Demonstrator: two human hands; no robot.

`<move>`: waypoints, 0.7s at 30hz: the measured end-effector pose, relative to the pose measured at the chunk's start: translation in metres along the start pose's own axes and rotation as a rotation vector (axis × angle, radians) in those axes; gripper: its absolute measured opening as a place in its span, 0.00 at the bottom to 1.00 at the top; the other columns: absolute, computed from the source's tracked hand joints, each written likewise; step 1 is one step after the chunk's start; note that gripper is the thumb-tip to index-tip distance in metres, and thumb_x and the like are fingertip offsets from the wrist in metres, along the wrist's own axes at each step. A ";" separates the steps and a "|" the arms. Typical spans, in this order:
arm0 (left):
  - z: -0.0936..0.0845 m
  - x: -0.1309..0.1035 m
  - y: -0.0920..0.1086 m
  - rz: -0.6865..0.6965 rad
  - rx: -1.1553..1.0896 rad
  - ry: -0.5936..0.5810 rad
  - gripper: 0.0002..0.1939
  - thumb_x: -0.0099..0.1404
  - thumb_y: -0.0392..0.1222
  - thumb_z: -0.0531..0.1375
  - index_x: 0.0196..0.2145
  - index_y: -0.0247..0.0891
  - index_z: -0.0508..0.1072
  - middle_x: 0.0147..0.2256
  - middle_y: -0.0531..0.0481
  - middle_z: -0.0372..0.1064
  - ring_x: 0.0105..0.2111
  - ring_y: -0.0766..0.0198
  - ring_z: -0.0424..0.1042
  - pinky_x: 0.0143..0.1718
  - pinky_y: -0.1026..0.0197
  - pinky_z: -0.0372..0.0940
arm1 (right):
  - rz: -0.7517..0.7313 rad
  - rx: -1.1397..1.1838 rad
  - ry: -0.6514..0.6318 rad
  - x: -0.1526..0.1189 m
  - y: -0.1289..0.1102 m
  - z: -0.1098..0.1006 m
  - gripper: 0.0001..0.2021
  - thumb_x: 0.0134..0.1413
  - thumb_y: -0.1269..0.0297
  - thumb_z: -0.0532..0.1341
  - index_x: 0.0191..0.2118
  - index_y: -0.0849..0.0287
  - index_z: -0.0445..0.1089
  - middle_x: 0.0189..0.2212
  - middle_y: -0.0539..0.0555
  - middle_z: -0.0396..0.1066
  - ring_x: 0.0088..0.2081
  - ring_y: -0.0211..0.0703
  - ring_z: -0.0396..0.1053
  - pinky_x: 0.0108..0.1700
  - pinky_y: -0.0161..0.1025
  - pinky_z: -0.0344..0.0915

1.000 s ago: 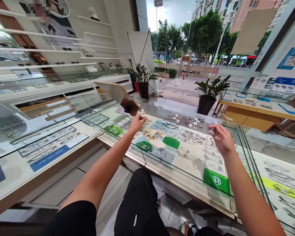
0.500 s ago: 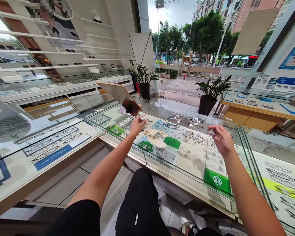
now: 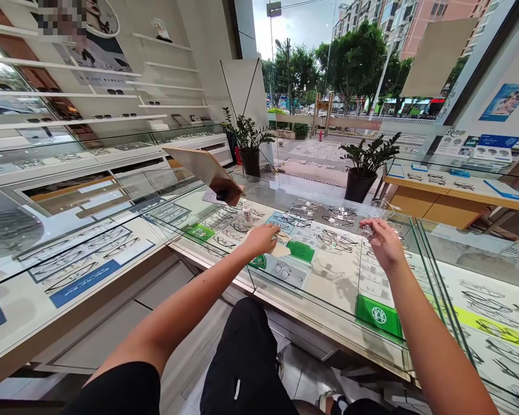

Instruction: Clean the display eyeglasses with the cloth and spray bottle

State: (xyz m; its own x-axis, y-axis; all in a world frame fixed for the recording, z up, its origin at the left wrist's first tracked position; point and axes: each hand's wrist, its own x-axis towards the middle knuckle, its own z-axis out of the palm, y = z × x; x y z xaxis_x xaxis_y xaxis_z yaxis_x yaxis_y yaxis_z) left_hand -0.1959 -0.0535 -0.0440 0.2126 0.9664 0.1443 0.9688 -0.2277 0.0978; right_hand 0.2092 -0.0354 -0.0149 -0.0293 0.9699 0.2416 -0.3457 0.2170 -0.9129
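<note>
A small white bottle [image 3: 247,213] stands upright on the glass counter. Just nearer to me, my left hand [image 3: 263,239] has its fingers curled onto a beige cloth [image 3: 281,249]; the hand hides most of the cloth. Over the counter's right part, my right hand [image 3: 381,237] pinches a pair of glasses [image 3: 383,206] with thin, nearly transparent frames. Its fingers cover part of the glasses.
Rows of eyeglasses [image 3: 337,239] lie under the glass counter top [image 3: 324,288], with green cards [image 3: 300,251] among them. A tilted wood-backed mirror [image 3: 203,170] stands at the counter's back left. Potted plants [image 3: 365,167] stand beyond, before the window.
My left hand has let go of the white bottle, leaving it on the counter, and has moved right and nearer onto the cloth. My right hand still holds the glasses. The view shifts slightly.
</note>
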 end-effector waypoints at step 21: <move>-0.062 0.030 0.015 -0.167 -0.766 0.110 0.28 0.66 0.65 0.56 0.43 0.37 0.77 0.35 0.45 0.78 0.34 0.55 0.74 0.37 0.58 0.65 | 0.012 0.019 -0.031 -0.002 -0.004 0.003 0.10 0.57 0.51 0.71 0.38 0.50 0.81 0.45 0.54 0.79 0.48 0.46 0.72 0.48 0.41 0.68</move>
State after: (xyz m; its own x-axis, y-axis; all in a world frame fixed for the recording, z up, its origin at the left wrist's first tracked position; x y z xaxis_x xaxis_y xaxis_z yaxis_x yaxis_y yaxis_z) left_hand -0.1829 -0.0353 0.0224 0.0193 0.9868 0.1606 0.6207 -0.1377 0.7719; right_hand 0.2081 -0.0388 -0.0105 -0.0625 0.9686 0.2406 -0.3624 0.2026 -0.9097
